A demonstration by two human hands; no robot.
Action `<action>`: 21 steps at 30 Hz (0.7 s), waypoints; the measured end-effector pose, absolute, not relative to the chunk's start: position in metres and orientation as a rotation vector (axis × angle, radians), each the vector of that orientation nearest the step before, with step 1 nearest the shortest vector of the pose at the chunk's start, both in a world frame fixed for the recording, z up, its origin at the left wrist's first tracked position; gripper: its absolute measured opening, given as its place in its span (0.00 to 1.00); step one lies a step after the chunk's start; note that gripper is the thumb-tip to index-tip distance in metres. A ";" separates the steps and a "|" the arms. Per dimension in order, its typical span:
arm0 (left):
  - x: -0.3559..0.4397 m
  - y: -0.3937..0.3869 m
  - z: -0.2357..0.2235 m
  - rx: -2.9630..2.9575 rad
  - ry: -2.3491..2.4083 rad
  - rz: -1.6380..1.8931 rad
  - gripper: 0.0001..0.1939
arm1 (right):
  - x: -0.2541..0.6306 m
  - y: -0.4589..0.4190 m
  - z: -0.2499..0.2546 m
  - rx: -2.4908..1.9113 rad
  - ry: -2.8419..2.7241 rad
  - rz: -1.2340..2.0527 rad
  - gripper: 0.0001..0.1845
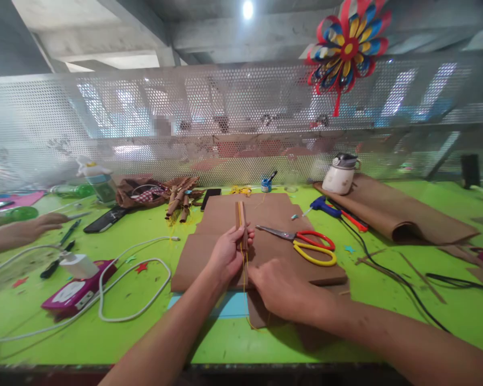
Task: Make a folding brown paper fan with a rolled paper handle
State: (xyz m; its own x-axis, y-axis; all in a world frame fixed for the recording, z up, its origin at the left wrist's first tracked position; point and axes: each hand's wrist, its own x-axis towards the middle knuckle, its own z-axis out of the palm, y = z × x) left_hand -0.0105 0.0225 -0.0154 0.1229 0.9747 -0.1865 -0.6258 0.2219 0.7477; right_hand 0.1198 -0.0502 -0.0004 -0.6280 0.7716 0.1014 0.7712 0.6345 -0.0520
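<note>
My left hand [225, 252] is closed around a narrow folded strip of brown paper [239, 214], held upright with the thumb on its front. A yellow string [244, 276] runs along the strip and hangs below it. Close beside the string, my right hand [279, 287] is curled with its fingertips together; whether they pinch the string is hidden. Beneath both hands lie stacked brown paper sheets [213, 214]. Scissors [306, 242] with one red and one yellow handle rest on the sheets, right of my hands.
A blue glue gun [324, 206] trails a black cord. Behind it, a white bottle [340, 174] stands on rolled brown paper [418, 214]. Tied paper rolls [179, 201] lie back left, near a purple power strip [78, 289] and white cable. Another person's hand [36, 230] reaches in from the left.
</note>
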 end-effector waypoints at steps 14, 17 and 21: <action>-0.008 0.018 -0.012 0.644 0.889 1.122 0.07 | 0.121 -0.071 0.012 -0.733 -2.974 -0.016 0.06; -0.007 0.021 -0.018 0.636 0.908 1.099 0.07 | 0.120 -0.078 0.012 -0.622 -3.025 0.063 0.05; -0.006 0.022 -0.021 0.645 0.928 1.103 0.06 | 0.120 -0.093 0.018 -0.452 -3.093 0.172 0.05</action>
State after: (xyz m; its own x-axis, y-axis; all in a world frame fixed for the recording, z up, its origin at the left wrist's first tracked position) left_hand -0.0055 0.0219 -0.0213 0.1604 0.9403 -0.3001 -0.4567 0.3403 0.8220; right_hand 0.1201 -0.0926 0.0176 -0.9583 0.2858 -0.0044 0.2845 0.9523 -0.1100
